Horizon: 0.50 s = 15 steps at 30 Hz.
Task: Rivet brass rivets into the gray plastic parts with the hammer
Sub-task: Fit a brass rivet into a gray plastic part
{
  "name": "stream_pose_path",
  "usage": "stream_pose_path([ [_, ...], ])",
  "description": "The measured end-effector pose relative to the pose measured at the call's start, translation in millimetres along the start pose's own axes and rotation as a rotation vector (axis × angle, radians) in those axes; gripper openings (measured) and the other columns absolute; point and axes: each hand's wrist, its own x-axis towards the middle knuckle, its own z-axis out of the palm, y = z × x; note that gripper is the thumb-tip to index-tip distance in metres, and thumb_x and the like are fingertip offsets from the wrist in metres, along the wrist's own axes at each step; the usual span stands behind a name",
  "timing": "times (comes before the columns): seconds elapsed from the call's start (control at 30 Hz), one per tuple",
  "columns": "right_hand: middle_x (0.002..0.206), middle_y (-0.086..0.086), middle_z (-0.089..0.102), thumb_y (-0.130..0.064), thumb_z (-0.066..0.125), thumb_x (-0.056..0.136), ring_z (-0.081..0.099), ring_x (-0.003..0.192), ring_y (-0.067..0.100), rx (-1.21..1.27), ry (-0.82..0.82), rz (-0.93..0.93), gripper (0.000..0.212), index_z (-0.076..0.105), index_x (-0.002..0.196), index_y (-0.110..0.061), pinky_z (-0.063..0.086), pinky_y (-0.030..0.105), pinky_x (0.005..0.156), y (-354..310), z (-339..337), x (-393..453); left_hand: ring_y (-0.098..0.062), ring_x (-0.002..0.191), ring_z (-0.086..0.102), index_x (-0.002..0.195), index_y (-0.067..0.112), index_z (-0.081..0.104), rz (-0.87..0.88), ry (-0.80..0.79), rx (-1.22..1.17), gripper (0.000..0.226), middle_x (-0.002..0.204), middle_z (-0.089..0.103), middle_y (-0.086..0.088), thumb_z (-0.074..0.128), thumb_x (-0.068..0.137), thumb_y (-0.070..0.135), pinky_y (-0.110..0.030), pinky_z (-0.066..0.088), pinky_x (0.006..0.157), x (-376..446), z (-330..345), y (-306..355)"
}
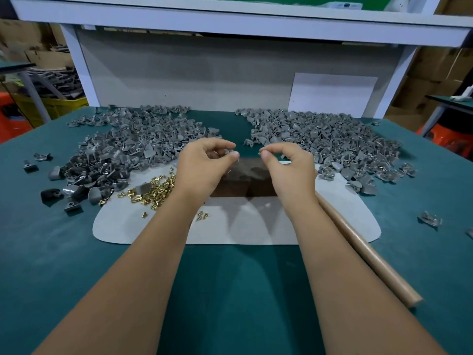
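Two bare hands meet above a dark brown block (243,180) on a pale grey mat (230,226). The left hand (204,165) pinches a small gray plastic part (229,151); the right hand (289,167) pinches a tiny brass rivet (259,153) just beside it. Loose brass rivets (156,190) lie left; gray part piles (133,149) flank both sides. A wooden hammer handle (363,254) lies right.

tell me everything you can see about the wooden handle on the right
The handle is a smooth, round, light brown rod that looks like wood. It lies flat and diagonal on the table, its near end on the green mat, its far part crossing the white pad. The far end passes under the right hand and forearm, so any hammer head is hidden. Whether the forearm touches it cannot be told.
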Motion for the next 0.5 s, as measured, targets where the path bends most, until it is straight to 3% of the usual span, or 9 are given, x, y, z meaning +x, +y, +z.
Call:
stream_pose_path([
  [0.13, 0.099, -0.013, 0.068, -0.027, 0.068, 0.083, 0.054, 0.113, 0.019, 0.172, 0.008, 0.133, 0.019, 0.068, 0.067, -0.039, 0.035, 0.050, 0.105, -3.1, -2.0, 1.4, -0.009, 0.072, 0.065, 0.075, 0.028, 0.073, -0.027, 0.042, 0.303, 0.014, 0.066, 0.067, 0.012, 0.080, 0.078, 0.039, -0.030, 0.054, 0.071, -0.4, 4.3, -4.0],
  [0.23, 0.082, -0.007, 0.068, -0.015, 0.067, 0.085, 0.062, 0.094, 0.021, 0.360, -0.007, 0.221, 0.020, 0.070, 0.069, -0.026, 0.047, 0.050, 0.098, -5.2, -5.1, 3.6, -0.024, 0.093, 0.065, 0.075, 0.027, 0.075, -0.037, 0.005, 0.355, 0.022, 0.067, 0.066, 0.011, 0.073, 0.083, 0.048, -0.042, 0.053, 0.085, -2.0, 3.7, -3.4],
  [0.3, 0.075, -0.005, 0.068, -0.009, 0.063, 0.088, 0.061, 0.080, 0.017, 0.435, -0.030, 0.241, 0.022, 0.068, 0.071, -0.022, 0.050, 0.050, 0.094, -6.7, -7.1, 4.1, -0.018, 0.086, 0.065, 0.076, 0.025, 0.075, -0.045, 0.012, 0.302, 0.028, 0.066, 0.067, 0.008, 0.065, 0.089, 0.048, -0.040, 0.053, 0.084, -2.1, 1.1, -2.4],
  [0.37, 0.072, -0.002, 0.070, -0.008, 0.060, 0.090, 0.061, 0.079, 0.015, 0.467, -0.046, 0.247, 0.019, 0.067, 0.076, -0.018, 0.049, 0.049, 0.095, -8.4, -8.2, 3.3, -0.003, 0.062, 0.057, 0.077, 0.024, 0.075, -0.058, 0.041, 0.189, 0.026, 0.061, 0.065, 0.012, 0.062, 0.092, 0.041, -0.028, 0.048, 0.072, -1.0, -2.4, 0.7],
  [0.4, 0.071, -0.001, 0.071, -0.008, 0.060, 0.091, 0.062, 0.080, 0.014, 0.476, -0.051, 0.246, 0.018, 0.067, 0.078, -0.017, 0.049, 0.047, 0.095, -9.1, -8.5, 2.8, 0.000, 0.062, 0.056, 0.077, 0.025, 0.075, -0.061, 0.055, 0.137, 0.022, 0.064, 0.065, 0.015, 0.063, 0.092, 0.036, -0.026, 0.046, 0.071, -0.7, -4.0, 3.4],
  [0.5, 0.070, -0.002, 0.071, -0.010, 0.059, 0.092, 0.064, 0.077, 0.004, 0.487, -0.055, 0.204, 0.013, 0.067, 0.083, -0.015, 0.048, 0.032, 0.088, -11.3, -9.3, 1.5, 0.000, 0.094, 0.064, 0.084, 0.026, 0.077, -0.009, 0.051, 0.089, 0.013, 0.088, 0.072, 0.016, 0.066, 0.090, 0.030, -0.030, 0.049, 0.093, -1.2, -5.6, 11.4],
])
